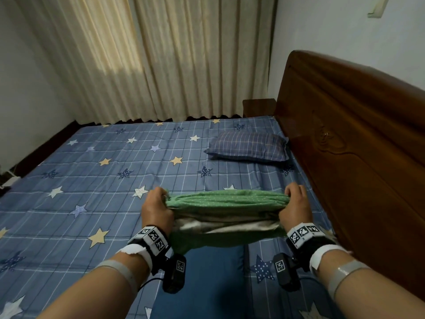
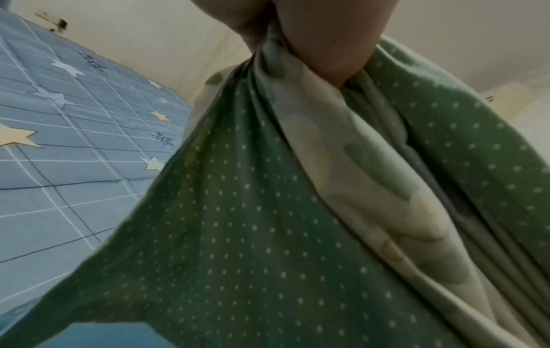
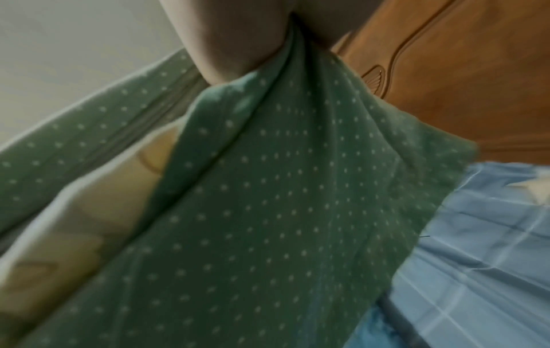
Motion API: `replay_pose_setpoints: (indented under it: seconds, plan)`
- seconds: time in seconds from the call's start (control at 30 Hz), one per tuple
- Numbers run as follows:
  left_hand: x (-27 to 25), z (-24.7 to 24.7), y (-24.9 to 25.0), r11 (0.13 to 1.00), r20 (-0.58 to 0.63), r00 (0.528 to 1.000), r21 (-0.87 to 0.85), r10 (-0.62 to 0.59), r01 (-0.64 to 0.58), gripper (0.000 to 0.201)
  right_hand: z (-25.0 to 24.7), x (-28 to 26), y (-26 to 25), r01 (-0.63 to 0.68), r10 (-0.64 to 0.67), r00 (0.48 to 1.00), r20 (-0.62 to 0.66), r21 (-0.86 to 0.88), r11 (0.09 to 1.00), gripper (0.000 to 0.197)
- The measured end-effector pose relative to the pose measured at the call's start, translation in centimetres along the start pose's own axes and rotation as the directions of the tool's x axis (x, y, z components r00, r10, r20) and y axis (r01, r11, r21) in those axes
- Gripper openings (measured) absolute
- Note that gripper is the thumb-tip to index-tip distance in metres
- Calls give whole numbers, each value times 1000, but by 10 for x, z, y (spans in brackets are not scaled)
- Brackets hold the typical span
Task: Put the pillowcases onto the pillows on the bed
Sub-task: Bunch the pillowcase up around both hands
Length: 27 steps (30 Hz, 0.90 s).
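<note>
The left hand [image 1: 156,209] and the right hand [image 1: 295,207] are each gripping one end of a bunched green dotted pillowcase [image 1: 226,199], holding it up over the star bedsheet [image 1: 96,162]. A checked pillow [image 1: 248,146] is lying near the wooden headboard [image 1: 349,139].

1. The pillowcase [image 1: 227,199] was green with small pale dots; its bunched inner folds showed cream with pale green shapes
2. The bed sheet [image 1: 110,171] at 9 o'clock of it was blue, gridded in white lines, with cream, white and dotted navy stars
3. The pillow [image 1: 247,146] at 12 o'clock was dark blue plaid
4. The headboard [image 1: 358,143] at 3 o'clock was reddish-brown wood
5. The curtains [image 1: 147,56] were beige
</note>
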<state>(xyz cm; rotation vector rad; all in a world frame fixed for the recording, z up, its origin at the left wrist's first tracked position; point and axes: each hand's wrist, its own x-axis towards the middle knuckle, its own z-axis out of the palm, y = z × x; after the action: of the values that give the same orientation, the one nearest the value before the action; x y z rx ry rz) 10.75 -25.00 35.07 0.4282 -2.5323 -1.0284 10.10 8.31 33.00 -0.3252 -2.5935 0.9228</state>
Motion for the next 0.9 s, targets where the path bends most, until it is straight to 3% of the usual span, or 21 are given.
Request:
replay_pose_setpoints:
  seconds: [0.1,0.2,0.33,0.5,0.67,0.77,0.9]
  plan:
    - [17,5,-9,1000,68,998,21,-11,10,31,9,-4,-5,-100,110,991,75,-127,987,39]
    - [37,4,-14,1000,93,996,26,-9,6,28,19,0,-22,-166,181,982,47,-229,959,39]
    - [65,0,-27,997,82,995,-63,-49,54,39,37,1,-52,-67,104,990,98,-323,944,49]
    - [96,-6,-52,975,110,994,-221,2,22,38,66,-1,-73,-86,110,986,125,-179,980,54]
    - [124,-5,-86,992,164,983,-114,79,-60,35,77,-6,-90,-104,107,994,4,-226,969,42]
    - [132,-2,-99,998,246,969,-63,38,-23,35,80,-8,-104,-147,138,989,-52,-215,966,43]
    - [141,2,-111,999,222,975,-31,15,-9,34,88,-11,-118,-86,75,996,-56,-211,974,49]
